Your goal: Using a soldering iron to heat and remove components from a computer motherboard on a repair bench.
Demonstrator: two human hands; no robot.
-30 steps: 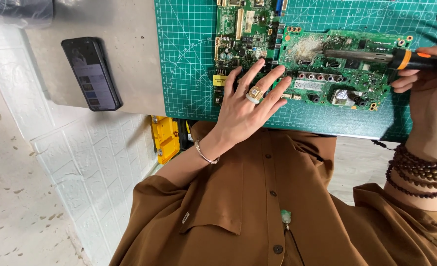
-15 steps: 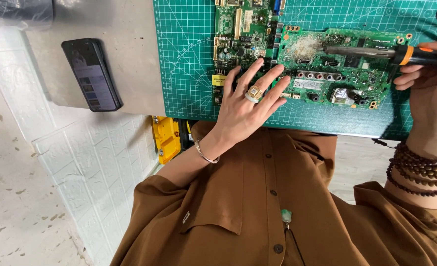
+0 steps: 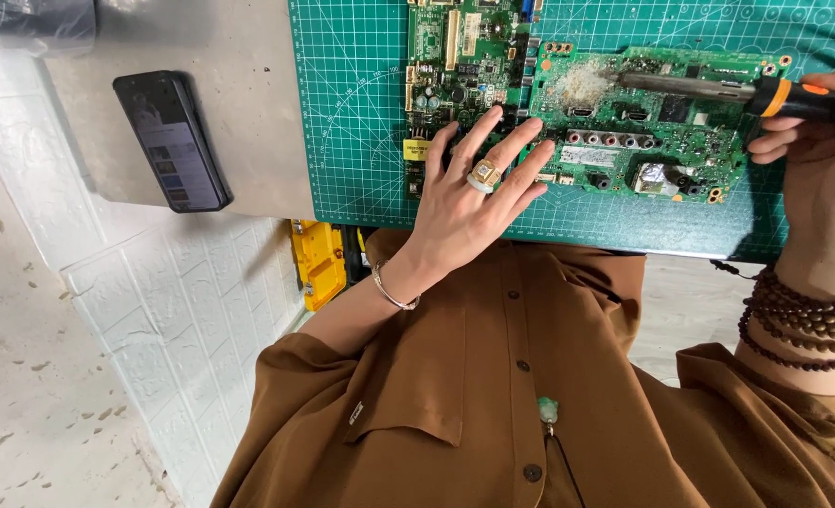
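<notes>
Head view showed me both hands over a green circuit board (image 3: 662, 113) that lay on a green cutting mat (image 3: 351, 113) at the bench edge. My left hand (image 3: 469, 202) lay flat with its fingers (image 3: 478, 132) spread, the palm over the mat's near edge and the fingertips pressing on the board's near-left part; a ring sat on one finger and a thin bracelet (image 3: 394, 292) circled the wrist. The forearm ran back toward my brown shirt (image 3: 493, 395). My right hand (image 3: 827, 179) was curled around the orange-and-black handle of a soldering iron (image 3: 718, 89), held nearly level, its metal shaft reaching left across the board. The tip met a pale, crusty patch (image 3: 582, 85) near the board's upper middle. Dark bead bracelets (image 3: 803, 320) wrapped the right wrist.

The far side of the board was cut off by the top of the frame, and the iron's handle end by the right edge. I could not make out the exact contact point of the tip within the pale patch. A dark phone (image 3: 171, 141) lay well apart on the grey benchtop to the left.
</notes>
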